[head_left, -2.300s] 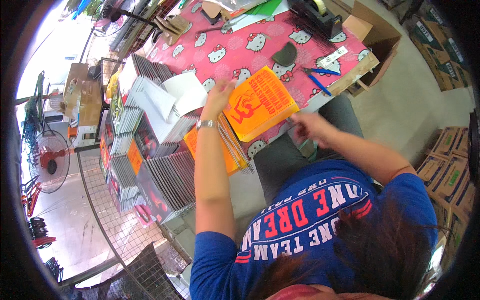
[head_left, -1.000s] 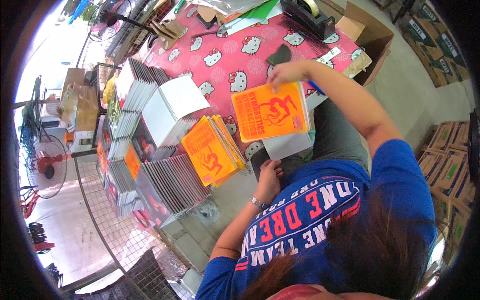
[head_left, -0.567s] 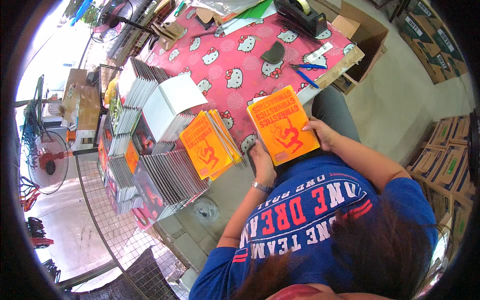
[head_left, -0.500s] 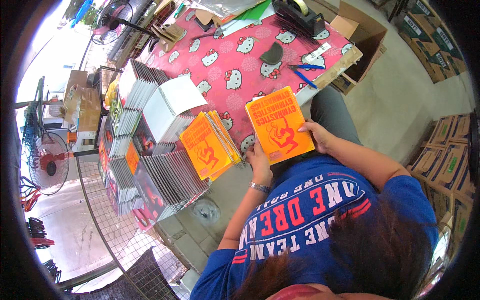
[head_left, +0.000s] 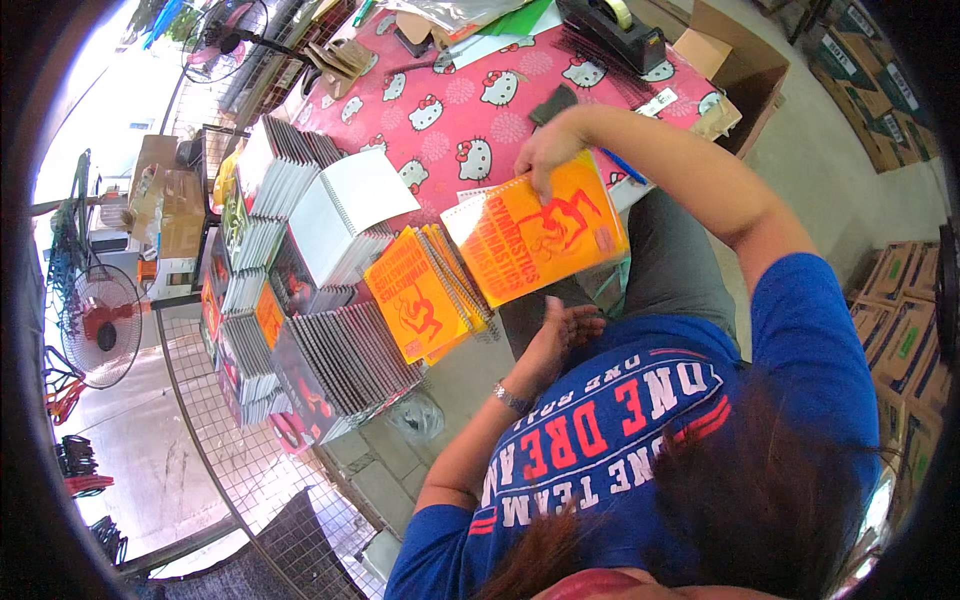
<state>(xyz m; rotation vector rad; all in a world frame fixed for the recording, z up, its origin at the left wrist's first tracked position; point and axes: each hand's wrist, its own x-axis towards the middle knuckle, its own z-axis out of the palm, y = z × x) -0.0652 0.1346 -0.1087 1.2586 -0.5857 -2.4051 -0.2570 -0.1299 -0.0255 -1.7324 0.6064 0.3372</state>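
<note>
Notebook (head_left: 560, 240), orange-covered, is held above the lap (head_left: 685, 265) by the right hand (head_left: 550, 160), fingers hooked over its upper edge, the empty left hand (head_left: 572, 328) loosely spread below, the step apparently one-handed handling, the next move calling for a steadying second grip.

Blue tee (head_left: 625, 520), short plain sleeves (head_left: 812, 320), w/ bold wht & red block lettering (head_left: 588, 435) across front, slim wht lines betw. rows, red stripes (head_left: 703, 415) at both ends. L wrist: silvery linked band (head_left: 511, 399). Trousers (head_left: 685, 265) dk grey. L hand (head_left: 570, 325) & R hand (head_left: 545, 162) bare.
</note>
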